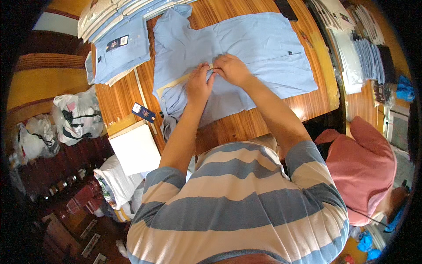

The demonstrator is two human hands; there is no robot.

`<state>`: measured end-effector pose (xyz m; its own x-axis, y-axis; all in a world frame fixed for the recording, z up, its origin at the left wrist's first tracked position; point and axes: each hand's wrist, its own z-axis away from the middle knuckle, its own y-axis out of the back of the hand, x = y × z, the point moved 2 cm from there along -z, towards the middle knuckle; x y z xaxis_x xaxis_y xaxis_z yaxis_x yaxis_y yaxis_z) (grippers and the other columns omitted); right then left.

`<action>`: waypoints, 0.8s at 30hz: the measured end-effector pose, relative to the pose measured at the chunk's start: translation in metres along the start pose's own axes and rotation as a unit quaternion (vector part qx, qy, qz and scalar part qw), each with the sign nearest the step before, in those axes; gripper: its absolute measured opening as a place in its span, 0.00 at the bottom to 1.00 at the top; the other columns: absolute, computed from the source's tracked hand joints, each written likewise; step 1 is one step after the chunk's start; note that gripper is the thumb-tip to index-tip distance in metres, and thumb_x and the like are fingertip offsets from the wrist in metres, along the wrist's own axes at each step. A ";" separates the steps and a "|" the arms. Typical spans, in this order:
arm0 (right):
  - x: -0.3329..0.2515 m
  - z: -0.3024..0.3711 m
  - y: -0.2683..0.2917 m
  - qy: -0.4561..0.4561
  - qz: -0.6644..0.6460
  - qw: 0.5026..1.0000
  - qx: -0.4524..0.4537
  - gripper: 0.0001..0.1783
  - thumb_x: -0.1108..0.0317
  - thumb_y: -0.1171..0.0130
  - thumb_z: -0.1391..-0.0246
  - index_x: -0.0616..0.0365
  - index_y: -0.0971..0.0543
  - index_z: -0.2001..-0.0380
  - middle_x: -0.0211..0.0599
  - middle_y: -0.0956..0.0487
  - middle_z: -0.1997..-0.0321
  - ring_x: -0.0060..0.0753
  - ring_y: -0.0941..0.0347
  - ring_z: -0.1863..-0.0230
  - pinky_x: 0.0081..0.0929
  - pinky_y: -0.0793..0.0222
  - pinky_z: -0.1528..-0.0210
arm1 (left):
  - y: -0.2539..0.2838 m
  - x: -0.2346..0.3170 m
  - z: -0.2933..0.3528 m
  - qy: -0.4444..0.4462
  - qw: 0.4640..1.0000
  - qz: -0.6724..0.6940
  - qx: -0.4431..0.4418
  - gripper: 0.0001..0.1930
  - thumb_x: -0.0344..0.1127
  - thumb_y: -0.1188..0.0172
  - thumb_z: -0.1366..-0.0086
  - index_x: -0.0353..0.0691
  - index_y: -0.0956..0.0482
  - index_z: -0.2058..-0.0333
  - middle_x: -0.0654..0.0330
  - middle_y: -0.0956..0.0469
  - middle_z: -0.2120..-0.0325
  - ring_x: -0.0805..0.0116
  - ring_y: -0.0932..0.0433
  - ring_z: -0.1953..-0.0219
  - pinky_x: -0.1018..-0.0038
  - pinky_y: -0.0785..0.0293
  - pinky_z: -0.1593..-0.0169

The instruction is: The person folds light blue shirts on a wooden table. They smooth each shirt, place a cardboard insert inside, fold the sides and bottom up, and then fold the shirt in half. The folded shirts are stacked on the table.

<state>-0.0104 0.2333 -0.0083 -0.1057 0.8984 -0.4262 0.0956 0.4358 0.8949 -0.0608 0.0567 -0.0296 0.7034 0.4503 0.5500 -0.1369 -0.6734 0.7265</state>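
A light blue shirt (259, 44) lies spread across the wooden table, one sleeve toward the far left. A pale yellow strip (176, 82), perhaps a card edge, shows along a fold on its left part. My left hand (200, 83) rests on the shirt at the right end of this strip, fingertips pressed together on the cloth. Touching it from the right, my right hand (231, 69) has its fingers curled onto the same spot. Both hands appear to pinch the fold of the shirt; the fingertips partly hide it.
Folded shirts with a dark tag (118, 42) are stacked at the table's far left. Another tag (143, 112) and white sheets (135, 149) lie at the near left. A dark flat object (285, 9) sits at the back. Packed garments (369, 59) fill the right; a reddish cloth (360, 171) hangs nearby.
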 end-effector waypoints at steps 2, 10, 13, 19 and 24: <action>0.030 0.018 0.019 0.034 -0.044 0.998 -0.016 0.20 0.54 0.30 0.44 0.55 0.16 0.54 0.41 0.16 0.46 0.52 0.23 0.43 0.49 0.31 0.34 | -0.003 -0.005 -0.004 -0.010 0.999 -0.027 0.018 0.17 0.41 0.31 0.34 0.38 0.18 0.52 0.52 0.15 0.51 0.48 0.18 0.49 0.56 0.24 0.43; 0.239 0.146 0.170 -0.401 -0.008 0.912 -0.081 0.19 0.54 0.27 0.45 0.59 0.14 0.59 0.48 0.14 0.54 0.47 0.19 0.46 0.51 0.26 0.42 | 0.009 -0.010 -0.031 0.009 0.999 -0.030 0.010 0.17 0.39 0.24 0.41 0.41 0.14 0.55 0.59 0.12 0.64 0.57 0.17 0.58 0.63 0.22 0.54; 0.293 0.166 0.139 -0.404 -0.162 0.873 0.218 0.18 0.55 0.29 0.42 0.58 0.15 0.59 0.49 0.15 0.58 0.47 0.19 0.52 0.49 0.25 0.48 | 0.008 -0.004 -0.045 0.059 0.998 -0.018 -0.016 0.19 0.40 0.23 0.42 0.41 0.14 0.54 0.59 0.12 0.64 0.58 0.17 0.59 0.62 0.23 0.53; 0.155 0.075 0.115 -0.159 0.074 0.935 0.307 0.14 0.65 0.31 0.42 0.57 0.18 0.55 0.46 0.17 0.58 0.51 0.20 0.58 0.45 0.24 0.52 | 0.055 0.004 -0.031 0.032 0.999 0.013 0.004 0.16 0.37 0.28 0.37 0.38 0.16 0.52 0.52 0.15 0.55 0.51 0.19 0.52 0.60 0.25 0.45; -0.096 0.017 0.025 0.260 -0.199 0.945 0.018 0.25 0.58 0.28 0.49 0.55 0.19 0.49 0.47 0.18 0.53 0.50 0.21 0.49 0.49 0.25 0.46 | 0.150 0.062 0.062 0.173 0.968 0.037 0.181 0.13 0.32 0.41 0.28 0.33 0.20 0.49 0.48 0.17 0.51 0.51 0.21 0.46 0.60 0.29 0.37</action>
<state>0.0189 0.1587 0.0530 -0.6117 0.5191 -0.5970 -0.0221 0.7432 0.6688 0.0051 -0.0524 0.0877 0.4167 0.5206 0.7452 0.1188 -0.8440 0.5231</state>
